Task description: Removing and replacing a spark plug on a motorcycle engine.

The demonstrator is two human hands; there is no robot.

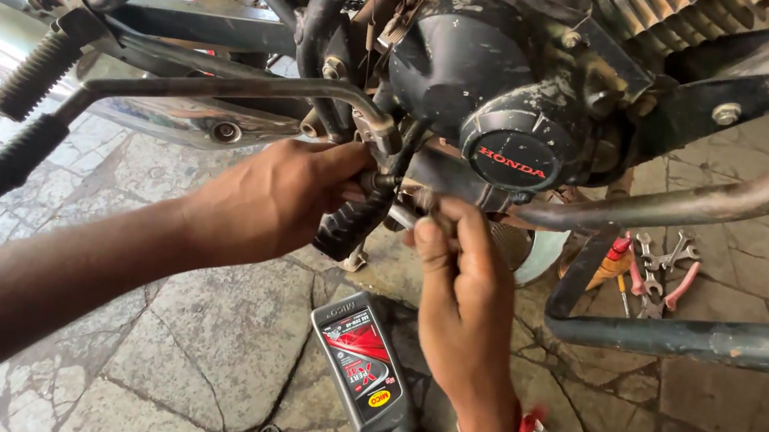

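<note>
Both hands are under the black engine (516, 77). The left hand (275, 199) grips the footpeg (350, 222). The right hand (460, 273) pinches a small metal bolt (404, 216) just beside the footpeg. An oil bottle (366, 363) lies on the floor (197, 339) below.

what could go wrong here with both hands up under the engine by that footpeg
The left hand and right hand work close together in a tight spot beside the footpeg; a slip could knock knuckles on the engine cover or the exhaust pipe. Whatever small part the right fingers pinch could drop into the cracked stone floor. The oil bottle lies right beneath the forearm and could get knocked.
</note>
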